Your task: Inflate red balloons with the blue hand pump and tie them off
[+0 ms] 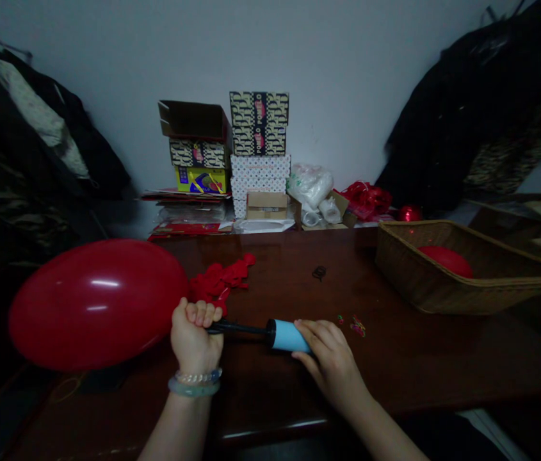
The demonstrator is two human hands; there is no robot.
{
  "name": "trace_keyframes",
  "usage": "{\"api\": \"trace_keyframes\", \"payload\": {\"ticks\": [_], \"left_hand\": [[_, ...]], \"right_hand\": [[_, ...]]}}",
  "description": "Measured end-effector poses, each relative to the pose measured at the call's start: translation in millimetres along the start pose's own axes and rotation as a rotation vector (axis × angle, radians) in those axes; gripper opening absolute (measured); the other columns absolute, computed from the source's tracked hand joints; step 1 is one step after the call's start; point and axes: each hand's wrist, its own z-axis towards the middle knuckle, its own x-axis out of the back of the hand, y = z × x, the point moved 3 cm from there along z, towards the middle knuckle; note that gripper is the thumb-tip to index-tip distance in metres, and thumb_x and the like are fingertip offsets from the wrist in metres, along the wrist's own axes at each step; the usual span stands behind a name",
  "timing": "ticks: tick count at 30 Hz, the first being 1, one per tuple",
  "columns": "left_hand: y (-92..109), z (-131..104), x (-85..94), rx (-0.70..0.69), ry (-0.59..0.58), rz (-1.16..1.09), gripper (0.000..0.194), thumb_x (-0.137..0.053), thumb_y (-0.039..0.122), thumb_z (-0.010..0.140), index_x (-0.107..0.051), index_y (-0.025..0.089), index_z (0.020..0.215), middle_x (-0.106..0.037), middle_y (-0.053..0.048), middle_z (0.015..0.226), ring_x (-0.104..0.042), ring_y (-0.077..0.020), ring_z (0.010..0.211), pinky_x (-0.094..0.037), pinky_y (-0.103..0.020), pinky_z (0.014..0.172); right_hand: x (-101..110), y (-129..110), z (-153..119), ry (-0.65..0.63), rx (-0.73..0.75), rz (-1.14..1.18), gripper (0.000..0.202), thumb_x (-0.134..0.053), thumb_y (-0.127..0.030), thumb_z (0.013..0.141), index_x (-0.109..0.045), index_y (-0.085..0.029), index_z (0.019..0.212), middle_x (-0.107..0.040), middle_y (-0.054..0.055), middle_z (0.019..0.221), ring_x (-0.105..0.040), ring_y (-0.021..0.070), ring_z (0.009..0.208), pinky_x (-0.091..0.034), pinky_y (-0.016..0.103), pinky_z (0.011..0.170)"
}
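Note:
A blue hand pump (289, 336) with a black nozzle end and shaft lies level between my hands. My left hand (196, 339) is closed around its black end, right beside the neck of a large inflated red balloon (102, 301); the neck itself is hidden by the fingers. My right hand (330, 362) wraps the blue barrel from the right. Behind my left hand, a heap of flat red balloons (217, 278) lies on the brown table (289, 275).
At the right stands a wicker basket (443, 294) holding a red balloon (447, 259). Small coloured bands (358, 325) and a dark coil (319, 273) lie on the table. Stacked boxes (259, 141) and plastic bags (311, 186) line the wall; coats hang on both sides.

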Motion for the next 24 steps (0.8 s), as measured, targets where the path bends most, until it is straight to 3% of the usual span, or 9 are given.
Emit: {"api": "trace_keyframes", "payload": {"ticks": [6,11,17,24], "left_hand": [[-27,-15,-4.4,0.098,-0.046,0.056,0.044,-0.056,0.026,0.083,-0.025,0.019,0.052,-0.024,0.008,0.042,-0.023,-0.0065,0.037,-0.028,-0.023,0.041],[-32,-20,-6.1,0.098,-0.055,0.073,0.044,-0.057,0.027,0.082,-0.026,0.019,0.053,-0.025,0.008,0.043,-0.024,-0.0060,0.037,-0.027,-0.023,0.041],[-16,-15,-10.8,0.055,-0.093,0.083,0.045,-0.054,0.027,0.084,-0.025,0.019,0.051,-0.025,0.007,0.041,-0.024,-0.0066,0.036,-0.027,-0.024,0.041],[17,9,-11.7,-0.042,-0.049,0.037,0.042,-0.051,0.022,0.082,-0.023,0.019,0.052,-0.023,0.007,0.040,-0.022,-0.0066,0.035,-0.026,-0.022,0.040]], "right_hand": [[-12,-17,4,-0.050,-0.018,0.022,0.046,-0.057,-0.036,0.090,-0.051,-0.018,0.132,-0.063,0.012,0.116,-0.057,0.0260,0.103,-0.050,0.044,0.088],[-12,-19,5,-0.067,-0.044,0.064,0.045,-0.056,-0.035,0.091,-0.049,-0.021,0.133,-0.062,0.012,0.116,-0.057,0.0266,0.103,-0.050,0.046,0.088],[-10,-13,5,-0.078,-0.018,0.077,0.048,-0.057,-0.038,0.091,-0.048,-0.020,0.134,-0.061,0.013,0.119,-0.057,0.0263,0.107,-0.050,0.045,0.091],[3,17,11,-0.074,0.009,0.047,0.048,-0.058,-0.035,0.091,-0.046,-0.022,0.135,-0.061,0.011,0.121,-0.056,0.0257,0.109,-0.049,0.046,0.093]]}}
